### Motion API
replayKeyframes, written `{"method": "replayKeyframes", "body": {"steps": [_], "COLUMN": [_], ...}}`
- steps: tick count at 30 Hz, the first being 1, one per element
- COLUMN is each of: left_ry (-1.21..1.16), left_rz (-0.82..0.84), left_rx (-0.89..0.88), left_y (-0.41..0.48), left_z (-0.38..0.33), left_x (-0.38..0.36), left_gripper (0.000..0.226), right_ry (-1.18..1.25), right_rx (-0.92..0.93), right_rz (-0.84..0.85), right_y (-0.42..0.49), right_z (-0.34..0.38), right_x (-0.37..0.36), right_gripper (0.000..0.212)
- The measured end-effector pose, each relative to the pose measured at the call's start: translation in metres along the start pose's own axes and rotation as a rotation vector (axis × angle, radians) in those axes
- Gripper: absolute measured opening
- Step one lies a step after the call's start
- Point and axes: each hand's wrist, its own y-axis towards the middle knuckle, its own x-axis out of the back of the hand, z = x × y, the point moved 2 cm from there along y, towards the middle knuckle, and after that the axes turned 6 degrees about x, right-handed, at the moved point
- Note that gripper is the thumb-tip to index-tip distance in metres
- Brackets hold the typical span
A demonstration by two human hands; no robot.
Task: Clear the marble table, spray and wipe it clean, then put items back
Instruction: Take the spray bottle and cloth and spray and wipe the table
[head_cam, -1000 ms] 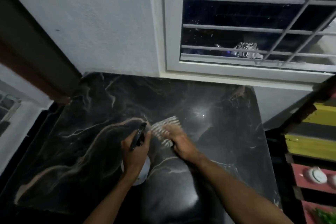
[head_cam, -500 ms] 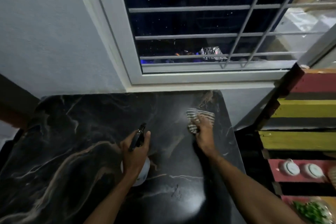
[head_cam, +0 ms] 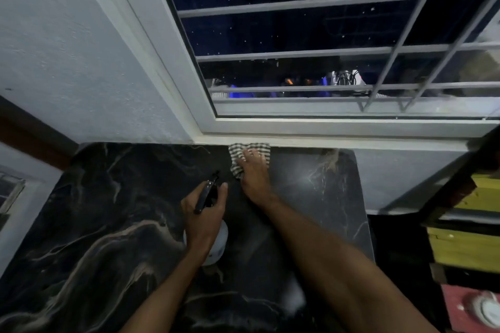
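Step in hand: wipe phase, desk top shows no items on the part in view, so clearing looks done. Right hand lies flat on the striped cloth, fingers straight and spread, pressing it down rather than gripping it. Cloth sits at the desk's back edge, just below the window sill and touching or nearly touching the wall under it; can't tell which. Left hand is wrapped round the neck of the spray bottle, thumb up by the black trigger, nozzle pointing toward the sill. White bottle body is well short of the sill, over mid-desk; whether it rests on the marble or is held just above it, can't tell. No mist visible, so I read the bottle as parked, not firing. Progress estimate: about mid-task, put-back not started. Next move as I judge it: drag the cloth along the strip under the sill, then work back away from the sill in overlapping passes. Needs flat palm pressure so the cloth doesn't bunch, and care not to ride up onto the wall. Desk corner right of the cloth, under the sill's right stretch, has a pale sheen, possibly wet. Coloured shelf stands off the desk's right side, below the sill's right end; likely where items return from, unconfirmed.
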Motion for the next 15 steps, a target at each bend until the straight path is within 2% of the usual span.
{"method": "replayKeyframes", "body": {"steps": [1,3,5,9,11,15], "left_ry": [0.004,-0.013,-0.027,-0.084,-0.104,-0.114], "left_rz": [0.002,-0.002,0.004,0.059,0.075,0.104], "left_rx": [0.008,0.023,0.06,0.079,0.08,0.058], "left_y": [0.002,0.003,0.002,-0.01,-0.019,-0.037], "left_z": [-0.001,-0.002,-0.002,-0.008,-0.015,-0.029], "left_x": [-0.004,-0.009,-0.015,-0.03,-0.036,-0.041], "left_gripper": [0.035,0.027,0.024,0.032,0.033,0.035], "right_ry": [0.008,0.015,0.008,-0.074,-0.11,-0.062], "right_rx": [0.024,0.22,0.253,-0.096,-0.203,-0.295], "right_rz": [0.034,0.144,0.137,-0.133,-0.133,-0.096], "right_y": [0.002,-0.001,-0.003,-0.047,-0.079,-0.101], "right_z": [0.006,0.023,0.005,-0.096,-0.121,-0.11], "right_x": [-0.003,-0.013,0.001,0.097,0.136,0.16], "right_gripper": [0.05,0.047,0.04,0.051,0.055,0.072]}}
